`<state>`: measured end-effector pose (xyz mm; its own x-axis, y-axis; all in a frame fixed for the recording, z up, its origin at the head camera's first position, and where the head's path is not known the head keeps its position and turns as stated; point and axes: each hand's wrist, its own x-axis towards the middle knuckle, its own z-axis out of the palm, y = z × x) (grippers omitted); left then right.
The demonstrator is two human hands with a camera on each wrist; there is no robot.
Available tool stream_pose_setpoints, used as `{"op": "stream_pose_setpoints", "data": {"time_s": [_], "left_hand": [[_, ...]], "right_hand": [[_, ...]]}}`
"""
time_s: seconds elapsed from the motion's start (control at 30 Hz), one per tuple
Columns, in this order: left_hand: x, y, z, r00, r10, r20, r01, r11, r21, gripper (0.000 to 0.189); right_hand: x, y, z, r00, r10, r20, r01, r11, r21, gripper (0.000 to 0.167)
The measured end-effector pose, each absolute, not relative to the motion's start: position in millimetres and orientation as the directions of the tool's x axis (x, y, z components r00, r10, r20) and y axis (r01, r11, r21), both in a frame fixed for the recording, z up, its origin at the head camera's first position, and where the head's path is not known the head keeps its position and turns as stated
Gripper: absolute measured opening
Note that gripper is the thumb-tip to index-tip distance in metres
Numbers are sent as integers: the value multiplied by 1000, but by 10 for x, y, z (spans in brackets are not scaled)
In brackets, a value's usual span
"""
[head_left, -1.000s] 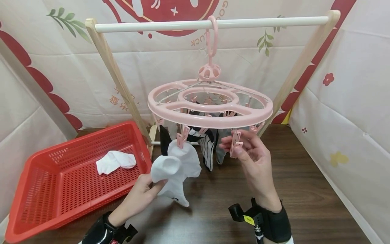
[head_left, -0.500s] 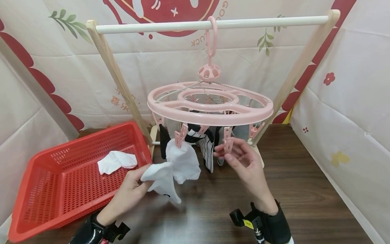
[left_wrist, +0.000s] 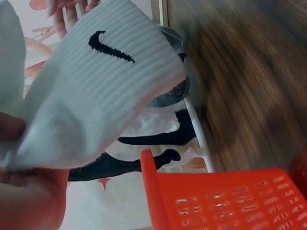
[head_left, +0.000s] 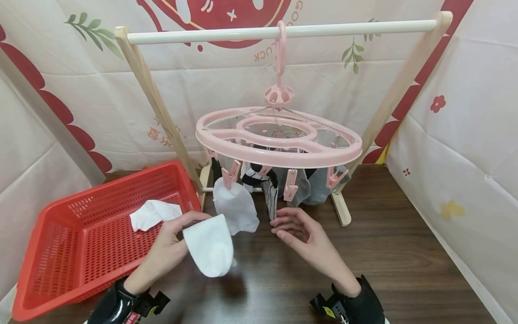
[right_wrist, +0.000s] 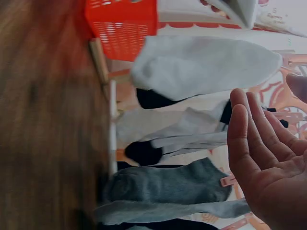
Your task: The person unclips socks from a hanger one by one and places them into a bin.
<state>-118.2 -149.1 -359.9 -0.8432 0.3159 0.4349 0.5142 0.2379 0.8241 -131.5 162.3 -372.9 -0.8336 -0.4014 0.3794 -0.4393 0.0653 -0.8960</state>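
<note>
My left hand (head_left: 171, 240) pinches a white ribbed sock (head_left: 210, 247) over the table, in front of the drying hanger. A black swoosh shows on its cuff in the left wrist view. Just behind it another white sock (head_left: 236, 207) hangs from a pink clothespin (head_left: 230, 174) on the round pink hanger (head_left: 279, 157). My right hand (head_left: 305, 238) holds nothing; its fingers are loosely bent below a bare clothespin (head_left: 290, 185). Nearby hang a striped black-and-white sock (head_left: 270, 193) and grey socks (right_wrist: 168, 184).
A red basket (head_left: 60, 216) stands at the left with one white sock (head_left: 154, 213) in it. The hanger hooks over a white rod (head_left: 202, 35) between wooden legs (head_left: 158, 108). Patterned cloth walls (head_left: 457, 135) enclose the brown table (head_left: 408, 252).
My right hand has let go of the clothespin and moved down and left. My left hand has drawn the held sock left and down, apart from the hanging one. The hanger has turned slightly.
</note>
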Motion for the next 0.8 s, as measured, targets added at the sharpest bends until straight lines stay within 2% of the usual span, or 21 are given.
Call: {"op": "stream_pose_setpoints", "data": {"time_s": [0.27,0.6,0.8], "left_hand": [[-1218,-1605,-3534,-893,269,361,420,211,883,27],[-1261,-1764,-3417,-946,136,294,316,191,929,24],[-1306,-1886,-3362,-968,93,234,248,193,949,26]], "right_hand": [[-1264,1695,-3873,-843,-424,331,-414,119,-902,30],[-1205,1790,-3971,-863,-438,252,-370,210,-905,28],[-1167,1814,-4023,-863,-402,307,-404,185,-896,23]]}}
